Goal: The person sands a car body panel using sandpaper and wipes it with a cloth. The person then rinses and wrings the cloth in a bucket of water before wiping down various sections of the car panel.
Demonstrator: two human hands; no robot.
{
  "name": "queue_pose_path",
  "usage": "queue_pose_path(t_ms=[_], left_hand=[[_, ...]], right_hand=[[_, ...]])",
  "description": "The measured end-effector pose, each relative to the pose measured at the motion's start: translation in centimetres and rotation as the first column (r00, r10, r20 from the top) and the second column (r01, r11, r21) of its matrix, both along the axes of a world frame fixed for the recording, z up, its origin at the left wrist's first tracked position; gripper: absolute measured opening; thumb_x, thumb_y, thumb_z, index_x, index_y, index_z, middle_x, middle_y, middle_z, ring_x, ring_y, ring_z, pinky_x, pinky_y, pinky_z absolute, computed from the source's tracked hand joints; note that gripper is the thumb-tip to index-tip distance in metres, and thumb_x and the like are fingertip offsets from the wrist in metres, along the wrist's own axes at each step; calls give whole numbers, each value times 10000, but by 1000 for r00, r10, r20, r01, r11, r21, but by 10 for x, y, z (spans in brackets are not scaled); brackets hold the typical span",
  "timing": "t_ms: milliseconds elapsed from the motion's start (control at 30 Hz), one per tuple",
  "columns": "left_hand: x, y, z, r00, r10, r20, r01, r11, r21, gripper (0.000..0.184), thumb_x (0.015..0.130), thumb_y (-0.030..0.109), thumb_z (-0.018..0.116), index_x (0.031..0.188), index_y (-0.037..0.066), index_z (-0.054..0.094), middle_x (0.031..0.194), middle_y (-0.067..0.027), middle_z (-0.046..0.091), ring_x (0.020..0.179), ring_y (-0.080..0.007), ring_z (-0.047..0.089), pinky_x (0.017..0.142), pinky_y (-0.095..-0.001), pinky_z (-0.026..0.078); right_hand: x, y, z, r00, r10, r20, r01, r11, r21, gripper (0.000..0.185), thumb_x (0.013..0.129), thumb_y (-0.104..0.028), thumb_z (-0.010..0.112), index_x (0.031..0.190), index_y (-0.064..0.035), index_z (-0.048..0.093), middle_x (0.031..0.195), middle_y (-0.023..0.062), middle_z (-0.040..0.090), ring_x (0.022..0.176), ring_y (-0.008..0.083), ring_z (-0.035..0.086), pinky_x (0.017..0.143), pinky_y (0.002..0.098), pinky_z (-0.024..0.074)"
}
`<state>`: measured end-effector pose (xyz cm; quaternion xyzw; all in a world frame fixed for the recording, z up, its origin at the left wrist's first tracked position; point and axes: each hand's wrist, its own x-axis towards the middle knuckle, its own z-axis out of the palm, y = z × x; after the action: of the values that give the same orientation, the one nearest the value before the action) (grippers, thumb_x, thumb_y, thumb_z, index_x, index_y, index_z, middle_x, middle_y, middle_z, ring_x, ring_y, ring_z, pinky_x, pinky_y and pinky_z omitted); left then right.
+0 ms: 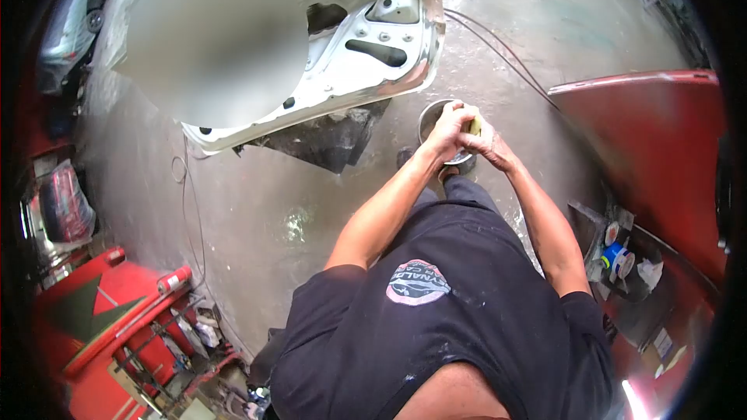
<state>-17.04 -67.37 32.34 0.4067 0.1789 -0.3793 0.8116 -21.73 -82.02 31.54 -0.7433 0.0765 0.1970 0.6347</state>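
Both hands' fingers (469,113) clasp a yellowish item (476,124); shirt badge (419,283) shows "YNALD".

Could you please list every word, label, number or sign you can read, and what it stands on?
"YNALD", an incomplete reading, on the round badge of the dark shirt.
"CAR", on the same badge; its other lettering is too blurred.
Pale label at lower right: too small to read.
Blue-and-white object: any print is too small to read.
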Motion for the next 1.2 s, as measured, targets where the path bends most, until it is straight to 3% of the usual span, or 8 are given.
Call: queue_pose_path(t_ms=[100,167,300,433,600,700,1000,1200], left_hand=[[-8,2,-3,945,-255,206,250,967,49,825,896,313,710,1510,-8,263,1323,-159,517,1172,-285,578,926,-346,509],[-1,18,26,709,-605,363,536,796,281,842,909,360,695,1554,27,268,1392,-197,534,1224,-303,568,971,-396,495],[6,33,51,418,-788,451,364,600,712,709,915,409,671,1486,60,438,1270,-258,620,1159,-320,615,974,-416,489],[-3,22,51,373,-601,707,133,789,600,637,900,422,690,1411,72,543,1193,-239,604,1104,-350,619,971,-419,489],[-4,-10,18,626,-394,673,-65,834,548,357,811,277,771,1086,53,724,1078,-213,617,1044,-353,632,919,-422,512],[-8,-33,6,636,-324,701,-187,816,547,413,815,268,686,1128,-2,695,989,-173,700,932,-235,676,832,-369,543],[-15,-30,84,158,-744,649,-259,603,755,512,893,399,704,1347,188,599,1125,-192,594,965,-403,657,824,-464,542],[-22,-48,74,46,-745,665,-370,606,704,356,922,396,653,1133,109,645,1036,-179,601,891,-384,653,726,-455,545]], right_hand=[[-12,-7,24,999,7,-45,-6,1000,20,488,835,-310,736,1211,-25,612,1018,48,659,917,125,620,779,291,520],[-20,-21,28,999,-48,-15,48,998,-32,402,799,-213,719,1142,-23,635,950,48,684,832,123,646,697,281,513],[-20,-30,71,982,-6,-189,19,998,66,331,759,-188,687,1071,-75,681,836,2,654,673,70,550,591,240,418],[-18,-35,78,981,17,-191,24,977,212,440,753,-154,750,1160,-46,621,927,54,678,761,133,643,628,287,523],[-15,-19,86,994,-45,-97,64,977,202,581,771,-193,775,1293,-75,547,983,26,650,806,115,624,649,272,508],[-15,-22,74,991,-109,-76,125,960,252,537,827,-209,735,1320,-71,572,1112,28,638,967,126,631,746,289,545],[-3,-82,53,976,200,-92,-158,927,339,404,833,-253,725,1154,-18,653,981,76,697,860,143,670,759,318,553],[6,-91,79,912,410,-26,-398,897,194,358,742,-199,755,1050,-26,696,963,58,674,827,121,606,730,288,503]])
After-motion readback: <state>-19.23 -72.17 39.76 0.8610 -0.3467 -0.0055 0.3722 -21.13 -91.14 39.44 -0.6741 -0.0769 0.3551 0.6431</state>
